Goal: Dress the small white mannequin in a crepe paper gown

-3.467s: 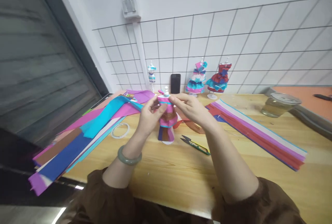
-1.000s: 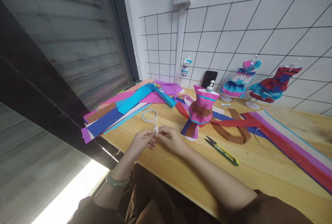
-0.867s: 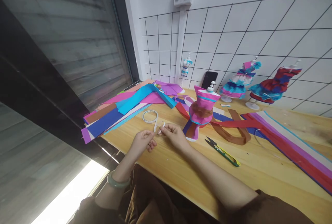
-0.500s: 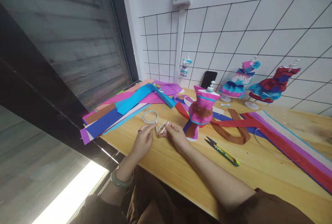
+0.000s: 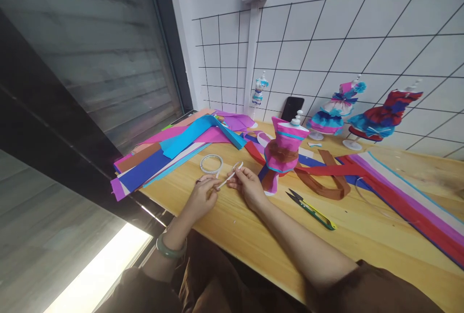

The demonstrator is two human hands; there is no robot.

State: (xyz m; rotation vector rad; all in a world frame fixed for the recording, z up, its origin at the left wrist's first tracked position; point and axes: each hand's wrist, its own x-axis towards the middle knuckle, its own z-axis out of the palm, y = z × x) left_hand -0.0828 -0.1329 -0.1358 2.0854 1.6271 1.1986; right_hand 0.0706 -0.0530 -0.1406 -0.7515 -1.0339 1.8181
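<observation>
A narrow white strip of tape [image 5: 227, 179] is stretched between my two hands above the table. My left hand [image 5: 203, 198] is closed on its lower end. The fingers of my right hand [image 5: 250, 186] pinch its upper end, where a small loop shows. Just beyond my left hand lies a roll of tape [image 5: 211, 163], with a short white tail hanging toward the fingers. To the right of my right hand stands a small dress form [image 5: 284, 151] in a pink paper dress with a brown waist and blue trim.
Thread snips [image 5: 312, 210] lie right of my right forearm. Coloured crepe paper strips [image 5: 145, 173] pile up at left; more strips [image 5: 406, 206] spread at right. Further dressed forms [image 5: 331, 110] and a phone [image 5: 293, 108] stand by the wall. The table's front edge is near my body.
The tape, looped between my hands before, is now drawn straighter. My right hand has shifted slightly up and right, and my left hand has turned a little toward it.
</observation>
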